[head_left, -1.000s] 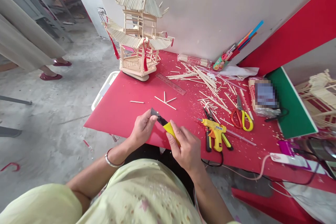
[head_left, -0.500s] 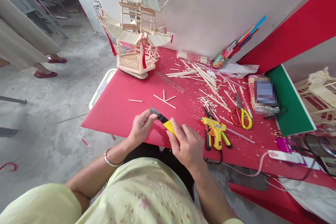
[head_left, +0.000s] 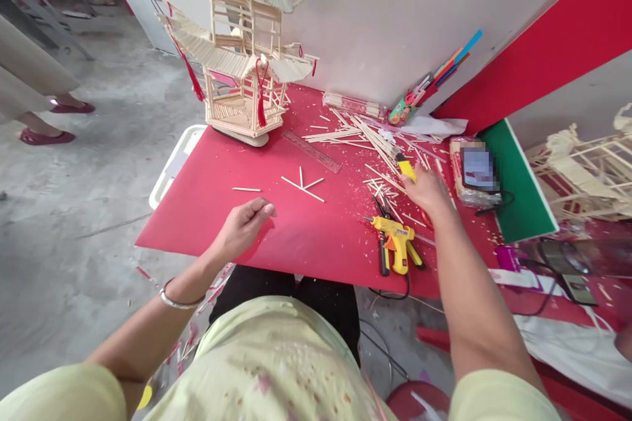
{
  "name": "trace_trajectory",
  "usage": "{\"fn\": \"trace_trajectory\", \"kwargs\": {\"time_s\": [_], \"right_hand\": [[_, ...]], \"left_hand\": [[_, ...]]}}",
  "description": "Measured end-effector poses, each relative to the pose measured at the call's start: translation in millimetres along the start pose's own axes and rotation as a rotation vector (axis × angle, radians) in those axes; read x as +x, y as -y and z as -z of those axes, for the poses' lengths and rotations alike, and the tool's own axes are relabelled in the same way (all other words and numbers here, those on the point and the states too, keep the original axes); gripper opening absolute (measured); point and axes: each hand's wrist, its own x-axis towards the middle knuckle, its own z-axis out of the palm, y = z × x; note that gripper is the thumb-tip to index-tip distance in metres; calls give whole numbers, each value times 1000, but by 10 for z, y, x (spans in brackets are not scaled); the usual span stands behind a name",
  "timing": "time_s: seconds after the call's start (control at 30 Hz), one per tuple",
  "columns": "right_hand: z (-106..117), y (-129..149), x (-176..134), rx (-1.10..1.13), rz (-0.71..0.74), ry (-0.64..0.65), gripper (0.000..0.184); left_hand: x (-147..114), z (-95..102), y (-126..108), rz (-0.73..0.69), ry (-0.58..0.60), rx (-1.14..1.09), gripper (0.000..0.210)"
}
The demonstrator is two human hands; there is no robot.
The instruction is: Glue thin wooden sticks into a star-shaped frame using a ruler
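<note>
My right hand (head_left: 427, 189) reaches over the loose sticks at the table's right, its fingers closed round a yellow utility knife (head_left: 407, 168) whose dark end points up and left. Near the front edge my left hand (head_left: 245, 227) is curled, thumb pressed to the fingers, and nothing shows in it. Just beyond it lies one short wooden stick (head_left: 246, 189). A small branching figure of sticks (head_left: 303, 187) rests flat to its right. The pile of thin wooden sticks (head_left: 368, 135) spreads under and beside the knife.
A stick-built pagoda model (head_left: 247, 105) with red tassels stands at the back left, beside a clear ruler (head_left: 311, 151). A yellow glue gun (head_left: 397, 240) lies over pliers (head_left: 384, 260) at the front. Behind are a pen holder (head_left: 402, 110) and a phone (head_left: 478, 168) on packets.
My right hand has carried the utility knife right and away from me, over the stick pile. My left hand has let go of it and moved slightly left. The view has shifted.
</note>
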Motion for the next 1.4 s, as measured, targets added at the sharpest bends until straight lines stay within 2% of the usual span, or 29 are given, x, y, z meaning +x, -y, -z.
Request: {"fn": "trace_trajectory", "kwargs": {"time_s": [0.07, 0.1, 0.17, 0.23, 0.3, 0.4, 0.47, 0.57, 0.73, 0.83, 0.97, 1.03, 1.1, 1.13, 1.17, 1.2, 1.3, 1.33, 1.37, 1.4], "right_hand": [[31, 158, -166, 28, 136, -189, 64], [26, 300, -351, 117, 234, -237, 59], [-50, 677, -815, 370, 413, -231, 46], [-223, 1098, -1239, 491, 540, -163, 35], [-454, 1458, -1477, 451, 578, -138, 26], [-753, 1740, -1454, 309, 471, -184, 24], [-858, 1771, -1309, 217, 400, -201, 24], [-925, 1732, -1116, 139, 327, -170, 15], [-1049, 1727, -1029, 156, 257, -196, 20], [-1102, 1731, -1024, 209, 230, -263, 21], [-1112, 1705, -998, 276, 221, -315, 18], [-1116, 1684, -985, 294, 215, -306, 17], [-1129, 1658, -976, 306, 220, -296, 16], [-1139, 1644, -974, 309, 227, -295, 16], [-1150, 1632, -973, 311, 239, -297, 17], [-1161, 1622, -975, 312, 255, -300, 17], [-1190, 1616, -987, 308, 317, -294, 19], [-1196, 1622, -992, 303, 330, -281, 20], [-1199, 1631, -998, 295, 339, -263, 19], [-1200, 1640, -1004, 285, 344, -243, 19]], "left_hand": [[49, 40, -9, -24, 60, 41, 47], [82, 53, -10, -40, 95, 62, 46], [179, 64, -15, -85, 165, 115, 43], [318, 62, -37, -87, 235, 162, 40], [491, 62, -80, -77, 290, 215, 34], [754, 79, -143, -171, 266, 367, 28], [882, 87, -141, -242, 236, 444, 29], [950, 67, -46, -304, 297, 447, 31], [865, -37, 174, -478, 418, 416, 27], [844, -129, 279, -598, 403, 474, 23], [722, -246, 325, -635, 399, 588, 22], [574, -247, 267, -692, 531, 520, 23], [425, -197, 176, -705, 855, 360, 28], [375, -161, 134, -666, 1008, 277, 32], [347, -127, 102, -631, 1064, 212, 33], [341, -102, 86, -615, 1012, 199, 32], [364, -118, 117, -625, 619, 367, 25], [353, -153, 138, -651, 551, 422, 25], [326, -195, 154, -709, 548, 427, 25], [289, -236, 161, -754, 645, 412, 23]]}}
